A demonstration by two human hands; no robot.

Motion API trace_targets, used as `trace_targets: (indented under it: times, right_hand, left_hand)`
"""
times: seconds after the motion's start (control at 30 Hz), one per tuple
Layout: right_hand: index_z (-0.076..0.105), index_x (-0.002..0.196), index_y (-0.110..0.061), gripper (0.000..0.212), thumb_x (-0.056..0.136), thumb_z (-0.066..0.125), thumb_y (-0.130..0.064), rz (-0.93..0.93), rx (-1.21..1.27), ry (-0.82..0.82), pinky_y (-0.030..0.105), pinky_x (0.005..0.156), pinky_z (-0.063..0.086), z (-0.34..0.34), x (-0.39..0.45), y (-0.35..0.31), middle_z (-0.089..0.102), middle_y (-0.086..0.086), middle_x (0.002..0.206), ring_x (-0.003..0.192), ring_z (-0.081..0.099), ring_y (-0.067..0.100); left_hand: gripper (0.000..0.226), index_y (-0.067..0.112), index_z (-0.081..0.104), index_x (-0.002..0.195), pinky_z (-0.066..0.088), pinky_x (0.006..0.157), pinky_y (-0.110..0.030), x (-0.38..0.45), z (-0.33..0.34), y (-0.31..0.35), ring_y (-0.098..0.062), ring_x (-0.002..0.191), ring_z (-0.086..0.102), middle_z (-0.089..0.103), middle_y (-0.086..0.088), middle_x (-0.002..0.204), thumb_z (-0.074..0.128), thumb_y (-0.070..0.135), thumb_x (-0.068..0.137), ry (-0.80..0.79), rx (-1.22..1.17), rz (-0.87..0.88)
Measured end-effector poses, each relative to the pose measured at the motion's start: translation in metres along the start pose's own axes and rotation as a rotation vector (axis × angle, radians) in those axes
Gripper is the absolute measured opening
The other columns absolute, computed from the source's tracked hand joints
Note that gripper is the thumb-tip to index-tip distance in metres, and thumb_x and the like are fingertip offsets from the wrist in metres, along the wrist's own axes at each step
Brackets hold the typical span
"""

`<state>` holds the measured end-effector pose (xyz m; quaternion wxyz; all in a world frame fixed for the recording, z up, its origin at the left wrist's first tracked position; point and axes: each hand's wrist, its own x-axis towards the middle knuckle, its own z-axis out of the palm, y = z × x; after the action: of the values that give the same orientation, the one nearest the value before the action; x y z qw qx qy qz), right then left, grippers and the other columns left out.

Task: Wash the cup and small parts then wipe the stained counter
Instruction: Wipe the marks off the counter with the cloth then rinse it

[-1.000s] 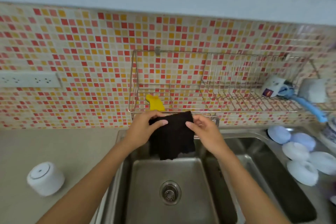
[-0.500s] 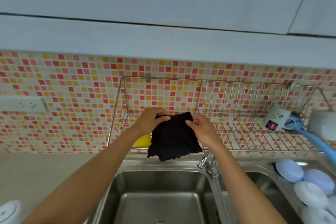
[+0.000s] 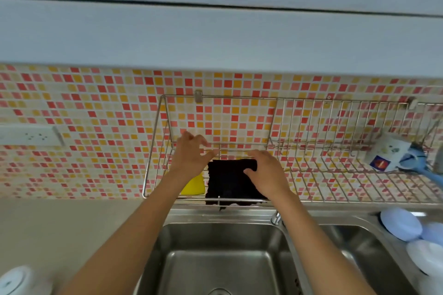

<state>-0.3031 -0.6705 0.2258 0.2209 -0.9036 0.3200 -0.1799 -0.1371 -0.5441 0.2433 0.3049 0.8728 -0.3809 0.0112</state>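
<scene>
A black cloth [image 3: 229, 183] lay spread on the wire rack [image 3: 335, 165] fixed to the tiled wall above the sink [image 3: 220, 258], in the rack's left section, with its lower edge hanging a little over the rack's front rail. The right hand [image 3: 265, 176] rested flat on the cloth's right half, fingers straight and pressed down on the fabric, thumb lying along its upper edge; it pinched nothing. The left hand [image 3: 191, 155] was above the cloth's upper left corner, fingers loosely bent over a wire of the rack; whether it touched the cloth or the wire could not be told, and no clear grip showed. A yellow sponge [image 3: 195, 185] sat in the rack just beside the cloth's left edge, partly hidden by the left forearm.

At the rack's right end a white cup [image 3: 386, 154] lay on its side, mouth to the right, touching a blue brush [image 3: 422, 166] whose handle ran off toward the right edge. Below it, on the right rim of the sink, several pale round parts [image 3: 401, 224] lay close together, some bluish and some white. A tap [image 3: 275, 218] stood at the back rim between the two basins.

The tabletop [image 3: 60, 227] stretched left of the sink; near its front left corner stood a white round container [image 3: 16, 280], only partly in view. A white socket strip [image 3: 31, 135] was mounted on the tiles above the tabletop's back edge.
</scene>
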Motion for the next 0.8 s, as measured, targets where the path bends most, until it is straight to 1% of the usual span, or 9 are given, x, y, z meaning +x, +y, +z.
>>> trace_targets:
  times: [0.13, 0.27, 0.33, 0.43, 0.5, 0.6, 0.63, 0.7, 0.8]
  right_hand:
    - [0.052, 0.136, -0.019, 0.042, 0.095, 0.056, -0.028, -0.125, -0.01, -0.164, 0.031, 0.107, 0.034, 0.011, -0.018, -0.023, 0.045, 0.0, 0.146, 0.131, 0.043, 0.019]
    - [0.053, 0.135, -0.019, 0.041, 0.101, 0.041, -0.037, -0.046, -0.078, -0.236, 0.038, 0.104, 0.038, 0.014, -0.026, -0.031, 0.047, 0.001, 0.145, 0.129, 0.045, 0.024]
    - [0.056, 0.131, -0.014, 0.047, 0.102, 0.031, -0.042, -0.039, -0.145, -0.288, 0.042, 0.105, 0.037, 0.009, -0.03, -0.035, 0.053, 0.006, 0.138, 0.123, 0.049, 0.029]
    - [0.056, 0.129, -0.011, 0.055, 0.104, 0.018, -0.042, -0.11, -0.255, -0.283, 0.042, 0.113, 0.024, 0.002, -0.042, -0.041, 0.054, 0.009, 0.138, 0.126, 0.047, 0.032]
    - [0.059, 0.125, -0.009, 0.056, 0.105, 0.017, -0.041, -0.133, -0.292, -0.242, 0.041, 0.11, 0.028, 0.002, -0.047, -0.042, 0.057, 0.01, 0.134, 0.123, 0.05, 0.031]
    - [0.064, 0.106, -0.01, 0.056, 0.103, 0.019, -0.043, -0.122, -0.278, -0.2, 0.037, 0.08, 0.044, 0.006, -0.046, -0.037, 0.067, 0.009, 0.105, 0.1, 0.062, 0.029]
    - [0.063, 0.095, -0.011, 0.055, 0.103, 0.019, -0.044, -0.115, -0.272, -0.189, 0.035, 0.068, 0.042, 0.009, -0.044, -0.035, 0.067, 0.007, 0.093, 0.089, 0.063, 0.027]
    - [0.059, 0.084, -0.012, 0.054, 0.102, 0.02, -0.045, -0.109, -0.274, -0.185, 0.034, 0.063, 0.038, 0.01, -0.042, -0.034, 0.063, 0.004, 0.081, 0.08, 0.061, 0.025]
    - [0.065, 0.103, -0.015, 0.057, 0.1, 0.02, -0.05, -0.11, -0.279, -0.229, 0.037, 0.077, 0.044, 0.008, -0.042, -0.036, 0.067, 0.006, 0.104, 0.1, 0.061, 0.026]
  left_hand:
    - [0.059, 0.02, 0.058, 0.113, 0.037, 0.102, -0.041, -0.025, -0.01, -0.015, -0.029, 0.126, 0.037, 0.04, -0.008, 0.127, 0.059, 0.067, 0.077, 0.031, 0.096, -0.119]
    - [0.096, 0.015, 0.038, 0.138, 0.039, 0.104, -0.05, -0.039, -0.004, -0.017, -0.039, 0.134, 0.033, 0.025, -0.017, 0.145, 0.059, 0.077, 0.068, -0.195, 0.163, -0.242]
    - [0.106, 0.014, 0.025, 0.145, 0.041, 0.103, -0.048, -0.044, 0.0, -0.016, -0.04, 0.134, 0.034, 0.015, -0.02, 0.151, 0.068, 0.07, 0.066, -0.245, 0.198, -0.247]
    - [0.096, 0.01, 0.021, 0.143, 0.047, 0.095, -0.043, -0.046, -0.002, -0.013, -0.039, 0.124, 0.046, 0.022, -0.02, 0.148, 0.077, 0.043, 0.072, -0.203, 0.115, -0.246]
    - [0.086, 0.007, 0.023, 0.143, 0.046, 0.09, -0.04, -0.044, -0.008, -0.01, -0.035, 0.119, 0.051, 0.038, -0.019, 0.141, 0.07, 0.041, 0.08, -0.122, -0.025, -0.246]
    - [0.06, 0.006, 0.028, 0.14, 0.044, 0.074, -0.032, -0.043, -0.015, -0.009, -0.03, 0.104, 0.059, 0.055, -0.021, 0.128, 0.053, 0.036, 0.093, -0.062, -0.372, -0.303]
    - [0.052, 0.006, 0.029, 0.139, 0.043, 0.073, -0.031, -0.044, -0.015, -0.009, -0.028, 0.101, 0.058, 0.055, -0.02, 0.126, 0.048, 0.028, 0.096, -0.065, -0.406, -0.321]
    - [0.049, 0.003, 0.027, 0.139, 0.044, 0.071, -0.03, -0.047, -0.014, -0.012, -0.027, 0.099, 0.057, 0.054, -0.018, 0.122, 0.045, 0.019, 0.097, -0.087, -0.373, -0.349]
    - [0.055, -0.003, 0.019, 0.142, 0.042, 0.057, -0.028, -0.052, -0.012, -0.014, -0.031, 0.093, 0.061, 0.058, -0.022, 0.111, 0.047, 0.009, 0.096, -0.13, -0.236, -0.359]
